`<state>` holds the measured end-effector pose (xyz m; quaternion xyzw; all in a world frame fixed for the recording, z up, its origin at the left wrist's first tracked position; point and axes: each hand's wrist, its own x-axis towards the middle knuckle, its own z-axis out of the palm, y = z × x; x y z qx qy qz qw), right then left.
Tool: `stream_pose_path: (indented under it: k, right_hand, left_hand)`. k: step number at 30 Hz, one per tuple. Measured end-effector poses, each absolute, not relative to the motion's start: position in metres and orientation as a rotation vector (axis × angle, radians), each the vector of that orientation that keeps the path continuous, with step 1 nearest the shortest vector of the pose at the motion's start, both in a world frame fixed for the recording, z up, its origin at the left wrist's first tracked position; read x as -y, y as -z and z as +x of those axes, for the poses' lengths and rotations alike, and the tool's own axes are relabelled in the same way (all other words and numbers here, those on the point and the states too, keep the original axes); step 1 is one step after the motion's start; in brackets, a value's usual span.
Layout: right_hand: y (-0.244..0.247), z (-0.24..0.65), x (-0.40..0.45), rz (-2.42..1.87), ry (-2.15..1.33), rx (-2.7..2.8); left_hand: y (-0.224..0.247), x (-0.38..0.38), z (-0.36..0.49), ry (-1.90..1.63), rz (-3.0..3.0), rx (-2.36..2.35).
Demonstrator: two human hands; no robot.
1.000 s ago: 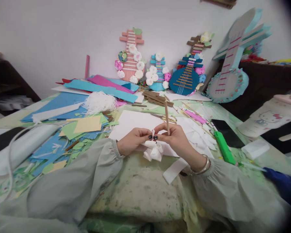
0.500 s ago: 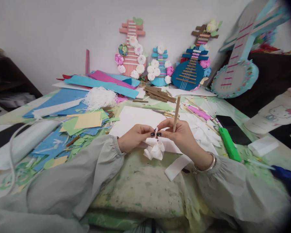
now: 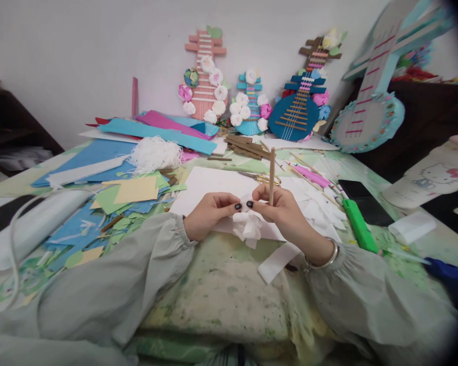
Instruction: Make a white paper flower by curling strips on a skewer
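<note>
A ruffled white paper flower [image 3: 248, 229] hangs below my fingertips, its petals loose and folded. My left hand [image 3: 210, 213] is closed in a pinch at the flower's upper left, thumb against fingers, at the edge of the white paper. My right hand [image 3: 284, 211] is closed too, pinching the same paper at its top with thumb and forefinger. A thin wooden stick [image 3: 272, 170] stands nearly upright out of the right hand, gripped between its fingers. Below the right wrist a white paper strip [image 3: 278, 262] lies on the cloth.
Behind my hands lie a white sheet [image 3: 198, 183], gold-handled scissors [image 3: 261, 178] and paper strips [image 3: 316, 203]. To the right are a green glue gun [image 3: 361, 226], a black phone [image 3: 366, 202] and a white cup [image 3: 431, 170]. Coloured paper scraps [image 3: 135, 189] cover the left; decorated paper lutes [image 3: 297, 114] lean behind.
The stick has swung more upright and shifted left with my right hand. The paper flower has turned and moved slightly right. My left hand has barely moved.
</note>
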<state>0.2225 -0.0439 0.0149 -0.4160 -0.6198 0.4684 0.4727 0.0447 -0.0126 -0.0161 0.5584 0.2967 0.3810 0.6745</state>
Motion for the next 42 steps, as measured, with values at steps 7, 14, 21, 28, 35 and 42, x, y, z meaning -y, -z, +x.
stream_pose_path:
  k: [7,14,21,28,35,42]
  right_hand:
    - [-0.013,0.223,0.041,-0.999,-1.180,1.554]
    - [-0.010,0.226,0.039,-1.045,-1.236,1.513]
    - [-0.014,0.222,0.042,-1.129,-1.087,1.614]
    - [-0.012,0.220,0.046,-1.118,-1.079,1.689]
    - [-0.012,0.219,0.050,-1.233,-0.865,1.829]
    - [-0.011,0.218,0.050,-1.242,-0.924,1.755]
  left_hand:
    - [0.014,0.014,0.046,-0.911,1.266,-0.665]
    - [0.015,0.013,0.046,-0.903,1.266,-0.661]
    - [0.013,0.012,0.044,-0.817,1.244,-0.573]
    - [0.016,0.012,0.043,-0.766,1.288,-0.528]
    - [0.009,0.019,0.049,-0.730,1.327,-0.557]
    - [0.011,0.018,0.049,-0.732,1.322,-0.565]
